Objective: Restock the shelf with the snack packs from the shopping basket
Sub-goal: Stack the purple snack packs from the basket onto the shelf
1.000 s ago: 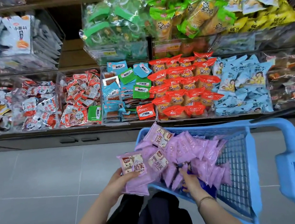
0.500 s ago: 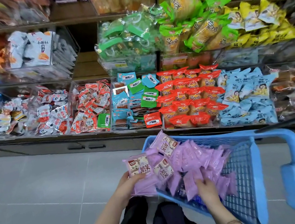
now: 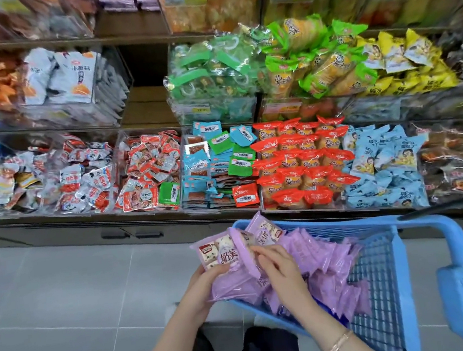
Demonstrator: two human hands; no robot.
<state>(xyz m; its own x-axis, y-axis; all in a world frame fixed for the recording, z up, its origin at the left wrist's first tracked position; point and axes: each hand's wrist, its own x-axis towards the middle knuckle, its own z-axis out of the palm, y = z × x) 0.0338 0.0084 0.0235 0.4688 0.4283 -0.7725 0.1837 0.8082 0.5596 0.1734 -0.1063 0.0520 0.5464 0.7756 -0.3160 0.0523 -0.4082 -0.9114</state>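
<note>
At the shopping basket's (image 3: pixel 431 220) left rim your left hand (image 3: pixel 203 283) clasps snack packs (image 3: pixel 222 258); your right hand (image 3: pixel 281 270) pinches them tidy, likely for carrying.

An open shelf gap (image 3: pixel 145 104) lies between white-pack bin (image 3: pixel 72 109) and green-pack bin (image 3: pixel 217 110)

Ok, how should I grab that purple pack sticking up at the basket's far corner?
Pinch the purple pack by its free top edge, coming from above: it leans upright on the blue basket rim, its lower part tucked behind other packs.
</note>
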